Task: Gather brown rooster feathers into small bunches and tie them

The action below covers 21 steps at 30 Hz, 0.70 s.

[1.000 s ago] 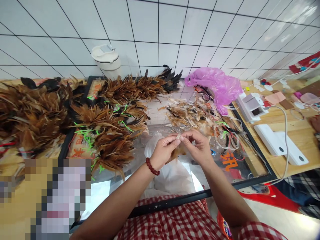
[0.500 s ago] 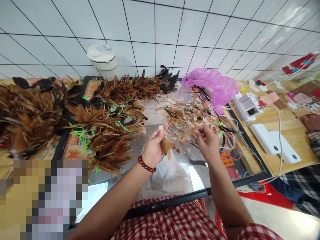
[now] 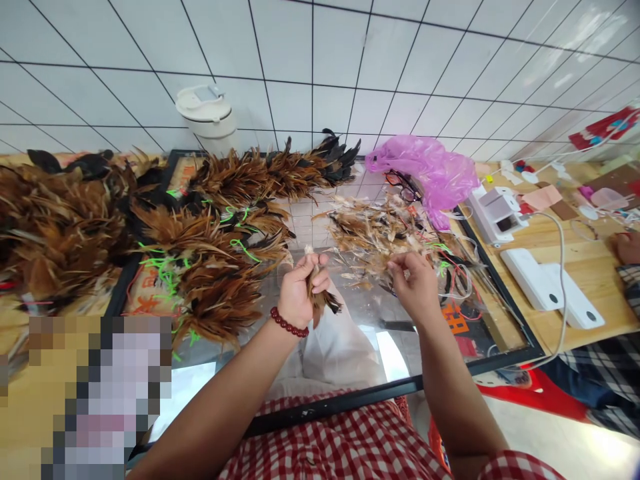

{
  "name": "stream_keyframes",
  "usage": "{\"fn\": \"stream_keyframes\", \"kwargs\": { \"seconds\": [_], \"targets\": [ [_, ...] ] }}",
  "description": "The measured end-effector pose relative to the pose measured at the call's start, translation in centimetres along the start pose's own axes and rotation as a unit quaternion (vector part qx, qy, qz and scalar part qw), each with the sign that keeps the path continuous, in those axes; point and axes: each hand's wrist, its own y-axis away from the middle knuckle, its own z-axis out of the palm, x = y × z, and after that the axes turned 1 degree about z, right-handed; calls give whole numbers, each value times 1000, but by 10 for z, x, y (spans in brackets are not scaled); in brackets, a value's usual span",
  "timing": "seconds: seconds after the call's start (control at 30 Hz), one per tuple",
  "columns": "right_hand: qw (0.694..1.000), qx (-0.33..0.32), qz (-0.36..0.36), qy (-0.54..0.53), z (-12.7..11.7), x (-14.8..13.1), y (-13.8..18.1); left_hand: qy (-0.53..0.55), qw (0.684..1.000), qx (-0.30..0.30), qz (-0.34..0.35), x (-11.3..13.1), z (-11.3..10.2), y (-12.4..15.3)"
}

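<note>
My left hand (image 3: 299, 288) is closed around a small bunch of brown feathers (image 3: 321, 298), quill ends up and tips hanging below the fist. My right hand (image 3: 414, 285) is apart from it, to the right, with its fingertips pinched at the near edge of a loose heap of pale brown feathers (image 3: 380, 231); what the pinch holds is too small to make out. Both hands hover over a glass-topped tray with a black frame (image 3: 350, 397). A white plastic bag (image 3: 340, 347) lies under the hands.
Tied bundles of brown and black feathers (image 3: 210, 247) with green strings fill the left half. A white lidded cup (image 3: 209, 120) stands at the tiled wall. A pink plastic bag (image 3: 430, 173), glasses, white boxes (image 3: 550, 287) and cables lie right. Another person's hand (image 3: 627, 247) shows at the right edge.
My hands were together at the bunch's quill end. They have parted: the left keeps the bunch and moved slightly left, the right reached to the loose feather heap.
</note>
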Motion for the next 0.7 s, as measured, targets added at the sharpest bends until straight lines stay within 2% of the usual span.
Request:
{"fn": "stream_keyframes", "kwargs": {
  "seconds": [0.13, 0.23, 0.37, 0.43, 0.57, 0.63, 0.7],
  "targets": [
    [999, -39, -37, -10, 1, -4, 2, -6, 1000, -21, -9, -3, -2, -1],
    [997, -45, -21, 60, 3, -5, 5, -10, 999, -31, -18, -5, -2, 0],
    [987, -102, 14, 121, 2, 5, 4, -5, 998, -50, -24, -6, -2, 1],
    [992, -92, 31, 77, 1, 9, 3, -2, 998, -55, -27, -7, -2, 2],
    [994, -16, 71, -76, -3, 13, 2, -3, 998, -56, -33, -8, -3, 2],
    [995, 8, 63, -70, -8, 14, 0, -2, 998, -53, -38, -10, -4, 0],
    [1000, -16, 22, -10, -16, 15, -6, 2, 998, -47, -44, -11, -5, -1]
  ]
}}
